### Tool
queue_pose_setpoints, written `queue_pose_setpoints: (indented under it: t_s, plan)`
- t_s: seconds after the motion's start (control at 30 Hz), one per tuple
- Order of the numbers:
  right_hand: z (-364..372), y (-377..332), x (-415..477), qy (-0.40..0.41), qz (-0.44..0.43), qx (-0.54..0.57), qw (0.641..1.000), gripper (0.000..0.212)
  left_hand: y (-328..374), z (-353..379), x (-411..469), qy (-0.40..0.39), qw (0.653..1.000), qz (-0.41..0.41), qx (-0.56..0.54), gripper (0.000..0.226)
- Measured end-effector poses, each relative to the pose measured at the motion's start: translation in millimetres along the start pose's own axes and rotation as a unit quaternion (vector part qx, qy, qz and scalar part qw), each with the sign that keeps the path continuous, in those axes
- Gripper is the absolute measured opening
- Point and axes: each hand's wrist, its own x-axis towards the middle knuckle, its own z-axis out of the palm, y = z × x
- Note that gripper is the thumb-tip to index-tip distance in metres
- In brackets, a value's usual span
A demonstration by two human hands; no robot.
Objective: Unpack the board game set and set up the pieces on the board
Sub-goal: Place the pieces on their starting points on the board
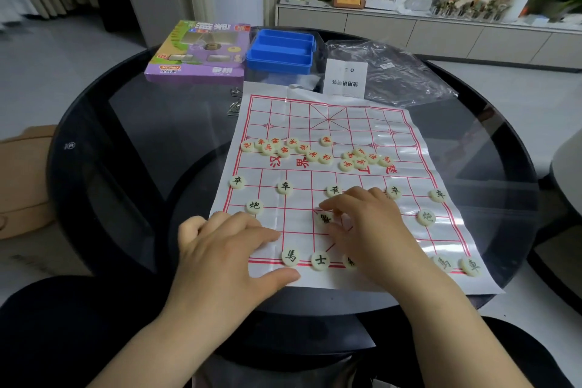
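Board sheet (362,123), white with a red grid, lies flat on a round dark glass table (126,135). Black-lettered pieces stand on its near half: a row of five soldiers (285,187), a cannon (254,206) towards each side, and a horse (290,257) and an advisor (320,260) on the near edge line. Red-lettered pieces (311,155) lie in loose clusters along the middle band. Left hand (223,249) rests flat, fingers straight, on the sheet's near left corner. Right hand (374,230) curls its fingertips round one black piece (324,217) near the centre. Beyond the sheet are a purple box (195,53), a blue tray (280,50), a leaflet (345,77) and a plastic bag (393,72).
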Motion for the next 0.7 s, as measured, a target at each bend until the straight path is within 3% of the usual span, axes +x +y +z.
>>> queue_pose_setpoints:
  t_s: [0.23, 0.3, 0.4, 0.47, 0.57, 0.7]
  plan:
    - [3, -1, 2, 0.005, -0.018, -0.022, 1.000, 0.029, -37, -21, -14, -0.006, 0.996, -0.018, -0.082, 0.042]
    - [3, -10, 1, 0.054, -0.027, -0.003, 0.998, 0.024, -45, -23, -17, -0.016, 0.995, -0.025, -0.094, 0.035]
    - [8, -31, -4, 0.116, -0.043, 0.008, 0.992, 0.019, -50, -21, -18, -0.020, 0.993, -0.040, -0.108, 0.048]
    - [17, -44, -8, 0.105, -0.074, -0.008, 0.992, 0.026, -51, -20, -18, -0.022, 0.993, -0.043, -0.110, 0.050]
    - [26, -52, -13, 0.088, -0.097, -0.018, 0.991, 0.033, -51, -25, -17, -0.036, 0.987, -0.068, -0.144, 0.036]
    - [36, -54, -12, 0.100, -0.089, -0.018, 0.991, 0.037, -50, -28, -16, -0.048, 0.985, -0.062, -0.154, 0.049]
